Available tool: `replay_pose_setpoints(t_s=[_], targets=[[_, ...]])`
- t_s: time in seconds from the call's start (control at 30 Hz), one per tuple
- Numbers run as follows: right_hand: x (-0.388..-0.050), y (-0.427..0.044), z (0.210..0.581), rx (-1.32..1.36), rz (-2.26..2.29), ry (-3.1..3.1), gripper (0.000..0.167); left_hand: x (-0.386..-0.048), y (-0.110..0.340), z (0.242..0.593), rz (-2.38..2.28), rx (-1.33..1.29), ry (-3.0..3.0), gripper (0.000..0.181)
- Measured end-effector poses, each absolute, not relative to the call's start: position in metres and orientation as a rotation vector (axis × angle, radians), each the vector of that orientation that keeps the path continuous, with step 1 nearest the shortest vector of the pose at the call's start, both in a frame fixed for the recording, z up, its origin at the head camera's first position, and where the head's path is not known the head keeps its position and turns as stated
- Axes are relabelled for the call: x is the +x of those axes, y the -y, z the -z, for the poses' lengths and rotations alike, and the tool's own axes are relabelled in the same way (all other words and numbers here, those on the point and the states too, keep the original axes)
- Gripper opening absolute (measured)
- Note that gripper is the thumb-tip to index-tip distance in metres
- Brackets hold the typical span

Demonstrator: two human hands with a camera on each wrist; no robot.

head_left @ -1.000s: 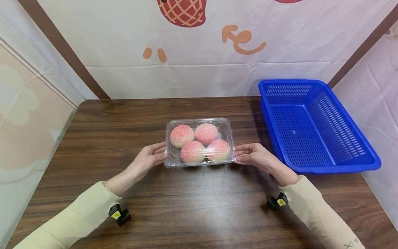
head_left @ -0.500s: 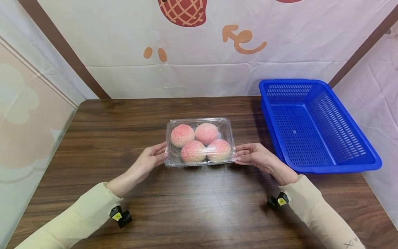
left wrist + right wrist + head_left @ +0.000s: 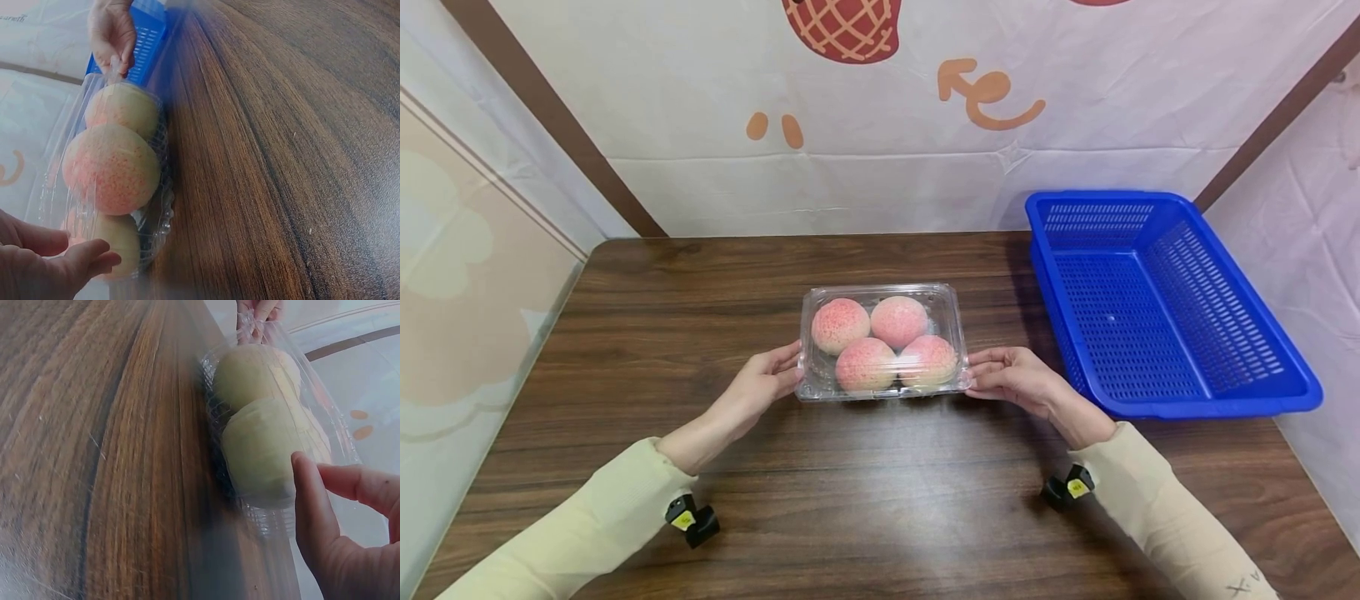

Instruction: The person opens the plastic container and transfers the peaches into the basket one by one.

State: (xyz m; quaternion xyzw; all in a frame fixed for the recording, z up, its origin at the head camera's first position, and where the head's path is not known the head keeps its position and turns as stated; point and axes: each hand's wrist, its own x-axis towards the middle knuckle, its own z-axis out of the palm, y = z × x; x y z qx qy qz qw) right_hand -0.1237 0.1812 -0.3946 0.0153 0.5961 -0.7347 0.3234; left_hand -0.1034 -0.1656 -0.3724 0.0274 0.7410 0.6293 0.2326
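A clear plastic clamshell box (image 3: pixel 818 390) with its lid down lies near the middle of the table, holding several pink-and-cream peaches (image 3: pixel 867 364). At its left end my left hand (image 3: pixel 747 393) pinches the edge between thumb and fingers. The opposite end is pinched the same way by my right hand (image 3: pixel 1024 383). Close up in the left wrist view, peaches (image 3: pixel 112 169) show through the lid beside the left fingertips. Paler sides of the peaches (image 3: pixel 259 453) appear in the right wrist view. Whether the box's underside touches the wood everywhere cannot be seen.
A blue perforated plastic basket (image 3: pixel 1075 350) stands at the right rear, close to the right hand, with nothing visible inside. The dark wood table (image 3: pixel 880 500) extends around the box. Printed cloth (image 3: pixel 887 192) hangs behind and along both sides.
Almost everything stays in place. The right wrist and sleeve have shifted very slightly to the left, while both hands keep their hold on the clamshell box.
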Motion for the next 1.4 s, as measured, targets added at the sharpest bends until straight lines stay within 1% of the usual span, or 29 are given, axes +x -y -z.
replay_pose_setpoints(t_s=[0.17,0.33,0.43,0.8,0.97,1.2,1.4], targets=[[-0.122,-0.180,0.396,0.078,1.951,-1.575,0.049,-0.104,0.167,0.372,-1.713,0.053,-2.041,0.050],[-0.122,-0.178,0.398,0.112,1.962,-1.625,0.029,-0.104,0.167,0.371,-1.705,0.064,-2.044,0.050],[-0.122,-0.178,0.399,0.120,1.960,-1.648,0.024,-0.104,0.166,0.371,-1.703,0.071,-2.045,0.050],[-0.120,-0.174,0.393,0.036,1.873,-1.806,0.038,-0.104,0.165,0.370,-1.700,0.064,-2.052,0.049],[-0.119,-0.171,0.389,-0.027,1.772,-1.997,0.045,-0.104,0.165,0.369,-1.711,0.092,-2.054,0.050],[-0.118,-0.169,0.385,-0.193,1.623,-2.269,0.049,-0.105,0.165,0.367,-1.749,0.094,-2.020,0.051],[-0.117,-0.166,0.383,-0.208,1.669,-2.311,0.053,-0.105,0.164,0.367,-1.787,0.072,-1.991,0.052]])
